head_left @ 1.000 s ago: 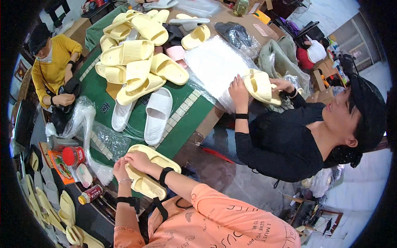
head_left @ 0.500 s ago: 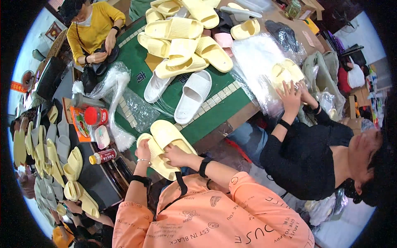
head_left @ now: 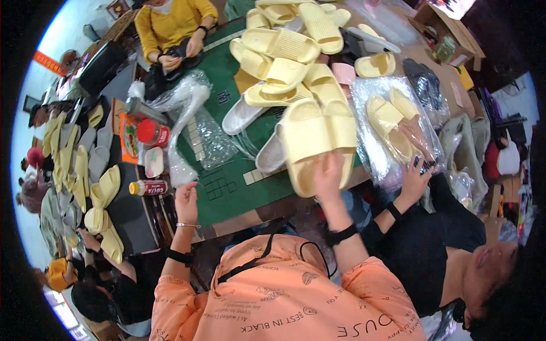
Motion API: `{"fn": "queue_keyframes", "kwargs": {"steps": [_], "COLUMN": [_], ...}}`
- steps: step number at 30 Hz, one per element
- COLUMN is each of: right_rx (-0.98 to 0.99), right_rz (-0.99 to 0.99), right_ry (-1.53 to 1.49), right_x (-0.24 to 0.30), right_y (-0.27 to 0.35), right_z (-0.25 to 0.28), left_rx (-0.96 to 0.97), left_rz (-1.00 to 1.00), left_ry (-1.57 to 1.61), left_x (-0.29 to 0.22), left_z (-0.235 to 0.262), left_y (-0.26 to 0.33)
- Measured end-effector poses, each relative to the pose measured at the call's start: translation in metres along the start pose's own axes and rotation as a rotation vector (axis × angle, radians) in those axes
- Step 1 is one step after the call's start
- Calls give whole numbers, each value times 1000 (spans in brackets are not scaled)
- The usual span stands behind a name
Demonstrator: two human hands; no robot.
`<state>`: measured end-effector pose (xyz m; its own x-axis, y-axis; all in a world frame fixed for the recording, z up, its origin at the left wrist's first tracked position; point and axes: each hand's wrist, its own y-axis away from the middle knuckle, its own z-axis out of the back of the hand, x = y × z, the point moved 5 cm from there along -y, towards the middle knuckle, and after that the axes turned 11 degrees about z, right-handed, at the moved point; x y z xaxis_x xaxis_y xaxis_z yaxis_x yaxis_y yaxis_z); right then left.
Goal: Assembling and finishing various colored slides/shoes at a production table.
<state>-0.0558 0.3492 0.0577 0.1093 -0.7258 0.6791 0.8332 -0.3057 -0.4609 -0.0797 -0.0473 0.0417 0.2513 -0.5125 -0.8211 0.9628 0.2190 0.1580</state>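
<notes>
In the head view, your right hand point(head_left: 329, 176) gripped a pair of pale yellow slippers point(head_left: 317, 142) at the near edge of the green table point(head_left: 227, 190), while your left hand point(head_left: 185, 200) hung open and empty. You looked mid-placement; next called for a steady set-down. More slippers point(head_left: 284, 51), plastic bags point(head_left: 193, 108) and co-workers crowded around.
</notes>
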Motion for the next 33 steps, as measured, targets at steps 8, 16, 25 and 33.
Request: {"fn": "queue_keyframes", "kwargs": {"steps": [8, 16, 25, 33], "right_rx": [99, 118, 613, 665], "right_rz": [-123, -127, 91, 149], "right_ry": [368, 41, -56, -163], "right_x": [-106, -16, 90, 132], "right_y": [-66, -5, 70, 79], "right_z": [-12, -33, -128, -137], "left_rx": [-44, -390, -904, -810], "left_rz": [268, 444, 639, 790], "left_ry": [76, 176, 593, 1155], "left_x": [39, 137, 212, 208], "left_z": [32, 130, 302, 361], "left_y": [44, 64, 59, -28]}}
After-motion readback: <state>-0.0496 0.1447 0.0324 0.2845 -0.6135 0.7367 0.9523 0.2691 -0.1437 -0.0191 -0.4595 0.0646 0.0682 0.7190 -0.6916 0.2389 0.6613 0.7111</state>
